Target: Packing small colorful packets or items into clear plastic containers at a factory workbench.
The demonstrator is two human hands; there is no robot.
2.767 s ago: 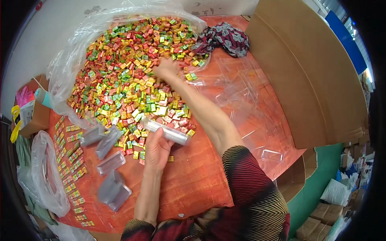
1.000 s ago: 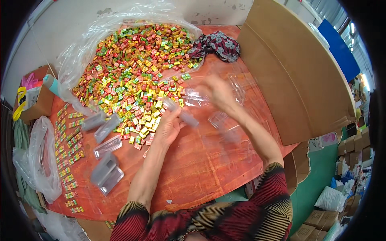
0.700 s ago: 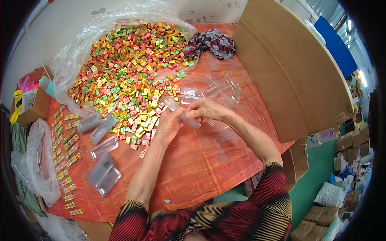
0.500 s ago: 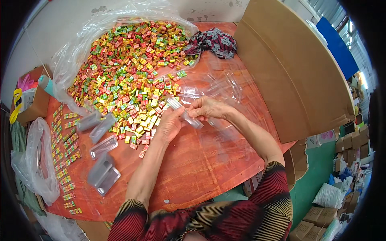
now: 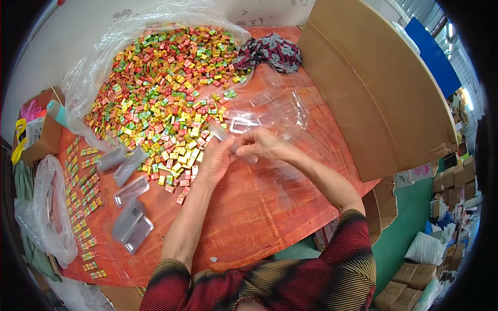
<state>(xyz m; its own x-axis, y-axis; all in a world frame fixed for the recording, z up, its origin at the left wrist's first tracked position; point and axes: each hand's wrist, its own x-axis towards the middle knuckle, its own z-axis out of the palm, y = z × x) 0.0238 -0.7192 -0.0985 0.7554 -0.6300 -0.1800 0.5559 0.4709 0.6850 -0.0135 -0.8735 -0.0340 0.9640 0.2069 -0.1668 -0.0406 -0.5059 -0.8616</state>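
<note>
We are seeing a clear plastic piece [image 5: 218, 132] tilting in the left hand [image 5: 218, 158], which is gripping it with curled fingers over the red tabletop [image 5: 244, 228]. The right hand [image 5: 261, 144] is meeting it, fingers partly bent (we are not managing to tell whether they are pinching the plastic). Beyond, small coloured packets [image 5: 166, 98] are lying heaped; clear trays [image 5: 132, 191] are resting leftward, a cardboard panel [image 5: 373, 88] standing rightward.
</note>
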